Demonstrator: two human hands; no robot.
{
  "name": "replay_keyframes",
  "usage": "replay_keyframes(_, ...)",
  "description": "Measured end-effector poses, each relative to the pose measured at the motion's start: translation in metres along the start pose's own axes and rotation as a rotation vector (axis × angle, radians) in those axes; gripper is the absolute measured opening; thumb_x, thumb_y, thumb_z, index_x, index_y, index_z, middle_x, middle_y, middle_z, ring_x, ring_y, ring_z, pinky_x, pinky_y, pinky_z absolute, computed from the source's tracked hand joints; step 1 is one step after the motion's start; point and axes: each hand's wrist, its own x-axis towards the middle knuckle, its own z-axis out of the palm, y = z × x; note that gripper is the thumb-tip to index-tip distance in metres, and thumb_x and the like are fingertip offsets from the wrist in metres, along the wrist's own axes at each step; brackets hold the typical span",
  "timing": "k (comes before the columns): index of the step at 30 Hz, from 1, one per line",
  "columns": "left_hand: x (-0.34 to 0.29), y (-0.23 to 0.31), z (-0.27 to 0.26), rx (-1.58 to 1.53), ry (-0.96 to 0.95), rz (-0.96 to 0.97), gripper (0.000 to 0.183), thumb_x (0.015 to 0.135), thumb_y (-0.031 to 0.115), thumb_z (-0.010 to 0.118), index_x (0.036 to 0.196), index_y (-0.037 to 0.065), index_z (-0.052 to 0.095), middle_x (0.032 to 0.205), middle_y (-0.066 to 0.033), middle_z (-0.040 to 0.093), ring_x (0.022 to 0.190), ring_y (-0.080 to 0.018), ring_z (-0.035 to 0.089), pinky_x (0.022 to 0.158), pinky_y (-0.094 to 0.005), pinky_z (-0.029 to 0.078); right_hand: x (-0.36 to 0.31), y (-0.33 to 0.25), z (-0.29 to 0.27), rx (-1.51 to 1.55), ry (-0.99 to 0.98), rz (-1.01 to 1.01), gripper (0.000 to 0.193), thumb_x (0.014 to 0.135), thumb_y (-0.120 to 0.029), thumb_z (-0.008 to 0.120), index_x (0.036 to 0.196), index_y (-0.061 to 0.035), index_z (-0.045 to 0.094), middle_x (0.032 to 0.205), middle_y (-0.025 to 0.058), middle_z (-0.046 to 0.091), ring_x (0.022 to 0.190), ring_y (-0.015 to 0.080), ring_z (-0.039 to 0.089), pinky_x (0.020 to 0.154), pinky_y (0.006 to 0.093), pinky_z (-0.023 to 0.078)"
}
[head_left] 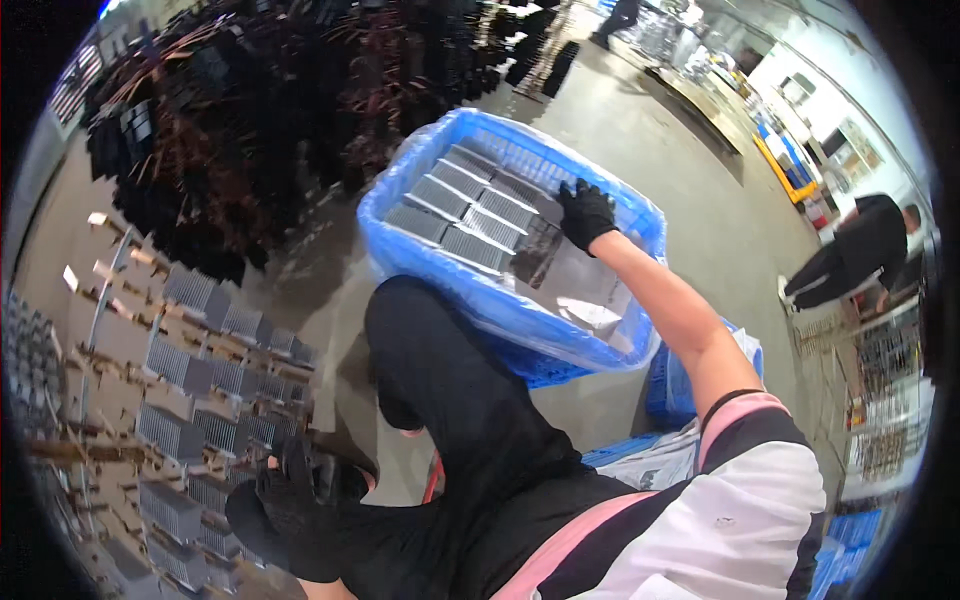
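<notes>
My right hand [587,215], in a black glove, reaches into a blue plastic crate [640,205] lined with clear film. Its fingers are spread beside the right end of the packed rows of grey finned heat sinks [497,218]; nothing shows held in it. Low at the left, my left hand [300,510], also gloved in black, is beside my bent leg. Its fingers point upward and look apart, though they partly merge with dark things behind. Nearest to it are grey finned heat sinks [213,430] hanging on a metal rack [97,330].
A sheet of grey-brown packing [575,285] lies in the crate's near part. Dense dark parts [230,120] hang at the upper left. More blue crates [670,385] stand at my right side. A person in black [870,245] bends over at the far right.
</notes>
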Motion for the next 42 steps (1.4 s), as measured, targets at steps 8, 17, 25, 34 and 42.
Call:
replay_keyframes(8,-0.043,-0.028,-0.046,-0.143,0.538,-0.647,0.024,0.088,0.017,0.072,0.104,0.004,0.061,0.103,-0.0102,0.063,0.099,-0.0236,0.059,0.089,-0.0374,0.048,0.001,-0.064,-0.130,0.563,0.444,-0.619,0.033,0.093,-0.015,0.065,0.124,-0.0038,0.064,0.120,0.0163,0.067,0.108,0.0327,0.061,0.096,0.0416,0.046)
replay_keyframes(17,-0.144,-0.106,-0.150,-0.198,1.129,-1.121,0.032,0.095,0.033,0.068,0.100,0.002,0.059,0.085,-0.0055,0.059,0.071,-0.0108,0.055,0.058,-0.0268,0.047,-0.042,-0.215,-0.187,0.804,0.186,-1.120,0.032,0.094,-0.006,0.059,0.126,-0.0039,0.063,0.123,0.0154,0.066,0.112,0.0316,0.061,0.101,0.0417,0.045)
replay_keyframes(25,-0.075,-0.166,-0.215,0.213,0.386,-0.731,0.037,0.097,0.038,0.064,0.092,0.001,0.063,0.073,-0.0044,0.057,0.056,-0.0095,0.050,0.049,-0.0275,0.042,-0.060,-0.251,-0.169,0.898,-0.078,-1.191,0.034,0.094,-0.009,0.056,0.127,-0.0027,0.063,0.121,0.0179,0.066,0.112,0.0339,0.061,0.099,0.0418,0.045)
replay_keyframes(34,-0.065,-0.213,-0.244,-0.232,-0.128,-0.891,0.030,0.093,0.034,0.066,0.084,0.006,0.064,0.077,-0.0031,0.058,0.051,-0.0099,0.047,0.048,-0.0240,0.038,-0.057,-0.248,-0.171,1.090,-0.082,-1.138,0.034,0.091,-0.009,0.057,0.123,-0.0013,0.064,0.116,0.0205,0.066,0.108,0.0368,0.062,0.096,0.0421,0.047)
replay_keyframes(42,-0.045,-0.195,-0.209,-0.553,0.256,-1.453,0.047,0.086,0.026,0.075,0.127,0.009,0.061,0.087,-0.0060,0.060,0.061,-0.0146,0.059,0.053,-0.0292,0.050,-0.056,-0.241,-0.157,1.104,-0.074,-1.106,0.034,0.090,-0.008,0.058,0.122,0.0002,0.064,0.115,0.0215,0.066,0.107,0.0383,0.062,0.093,0.0422,0.048)
